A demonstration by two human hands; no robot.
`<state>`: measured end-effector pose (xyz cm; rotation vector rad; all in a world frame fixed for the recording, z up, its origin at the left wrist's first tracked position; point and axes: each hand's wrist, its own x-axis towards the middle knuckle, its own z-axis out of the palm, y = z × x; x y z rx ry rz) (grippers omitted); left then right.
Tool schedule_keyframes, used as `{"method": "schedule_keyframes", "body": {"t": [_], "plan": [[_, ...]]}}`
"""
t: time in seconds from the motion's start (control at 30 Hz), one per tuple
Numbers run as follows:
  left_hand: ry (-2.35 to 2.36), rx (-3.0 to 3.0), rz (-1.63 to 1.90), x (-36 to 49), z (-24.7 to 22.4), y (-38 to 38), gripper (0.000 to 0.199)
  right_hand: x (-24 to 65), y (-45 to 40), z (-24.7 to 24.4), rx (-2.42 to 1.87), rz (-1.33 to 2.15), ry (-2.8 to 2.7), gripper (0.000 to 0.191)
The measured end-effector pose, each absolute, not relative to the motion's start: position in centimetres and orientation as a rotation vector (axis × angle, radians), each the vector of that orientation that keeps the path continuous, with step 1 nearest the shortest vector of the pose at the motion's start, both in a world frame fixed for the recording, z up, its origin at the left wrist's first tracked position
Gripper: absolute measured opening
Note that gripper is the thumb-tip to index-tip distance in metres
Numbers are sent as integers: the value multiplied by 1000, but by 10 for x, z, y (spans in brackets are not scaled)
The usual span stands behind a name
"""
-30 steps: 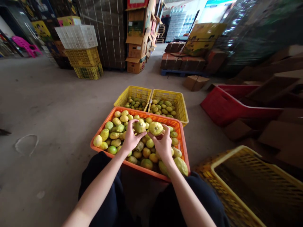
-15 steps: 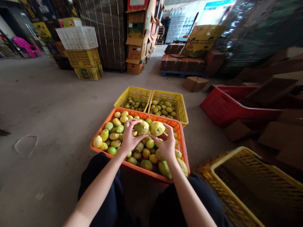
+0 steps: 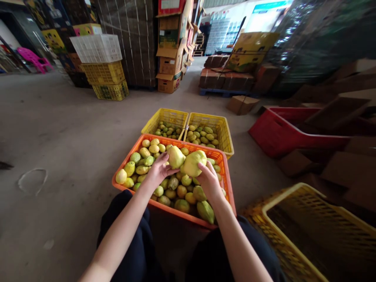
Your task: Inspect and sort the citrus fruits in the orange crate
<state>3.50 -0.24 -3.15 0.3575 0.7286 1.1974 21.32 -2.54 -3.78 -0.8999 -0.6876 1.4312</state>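
Over the orange crate [image 3: 123, 189], my left hand [image 3: 158, 171] is closed round a yellow-green lemon [image 3: 176, 157], gripping it from the left. My right hand [image 3: 209, 181] holds a larger pale-yellow lemon [image 3: 194, 163] from its right and lower side. The two fruits are side by side, close to each other; whether they touch is hard to tell. Beneath them the orange crate is full of loose lemons [image 3: 142, 170] in yellow and green, some with brownish skin. The crate sits in front of my knees.
Two yellow crates with smaller fruit, the left one [image 3: 149, 122] and the right one [image 3: 226, 135], stand just beyond. A yellow crate [image 3: 282, 192] is at lower right, a red bin [image 3: 267, 135] with cardboard at right. Stacked crates [image 3: 105, 72] and cartons [image 3: 168, 64] stand farther back.
Both lemons have been turned in my hands, so their sides now show instead of their ends. The right one sits slightly lower, and my fingers have shifted around both.
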Motion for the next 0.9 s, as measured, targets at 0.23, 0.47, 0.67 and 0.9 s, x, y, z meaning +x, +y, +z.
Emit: {"method": "schedule_keyframes", "body": {"t": [0.23, 0.47, 0.67, 0.9], "plan": [[710, 285, 1165, 40, -32, -1, 41, 213, -23, -27, -773, 1634, -610, 20], [728, 218, 1141, 41, -22, -6, 36, 213, -21, -32, -748, 1749, -436, 19], [805, 233, 1165, 40, -22, -7, 32, 212, -19, -36, -745, 1677, -240, 20], [670, 122, 1157, 42, -29, -6, 47, 212, -14, -36, -815, 1707, -77, 10]]}}
